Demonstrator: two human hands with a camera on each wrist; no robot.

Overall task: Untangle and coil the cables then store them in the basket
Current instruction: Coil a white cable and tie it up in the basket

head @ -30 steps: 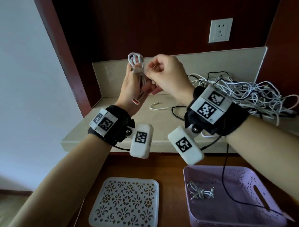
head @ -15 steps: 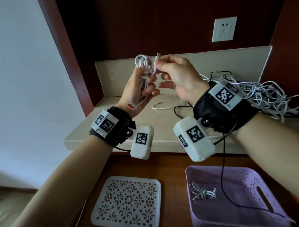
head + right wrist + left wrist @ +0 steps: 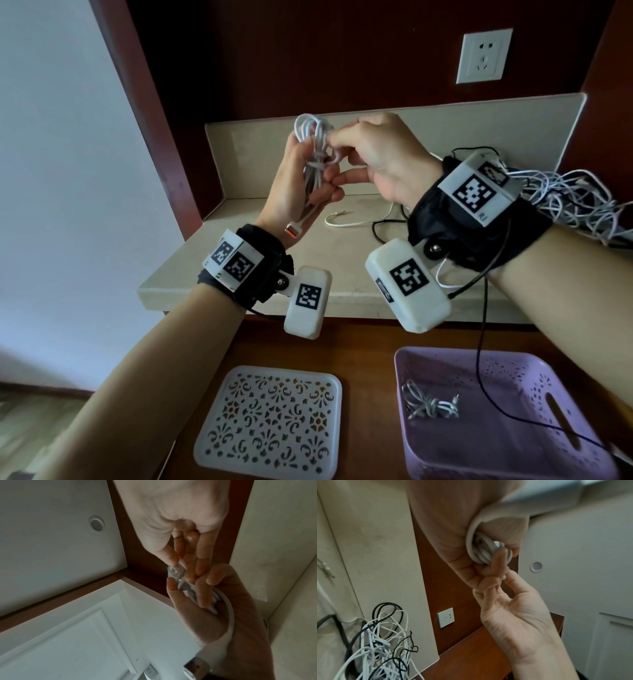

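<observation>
Cable (image 3: 317, 156) end, which your right hand (image 3: 380, 156) held up clear of the coil half a second ago, is now down at the bundle's waist, and that hand has closed in against your left. Your left hand (image 3: 296, 185) stands upright above the counter (image 3: 342, 260), palm right, fingers curled round the coil, with the orange-tipped plug (image 3: 292, 232) hanging below the palm. Your right thumb and forefinger pinch the cable at the wrap; the other fingers curl loosely beneath. The tangle (image 3: 565, 202) lies far right on the counter. Near right, the basket (image 3: 513, 363) holds 1 coiled cable (image 3: 428, 404); the lid (image 3: 270, 428) lies to its left.
</observation>
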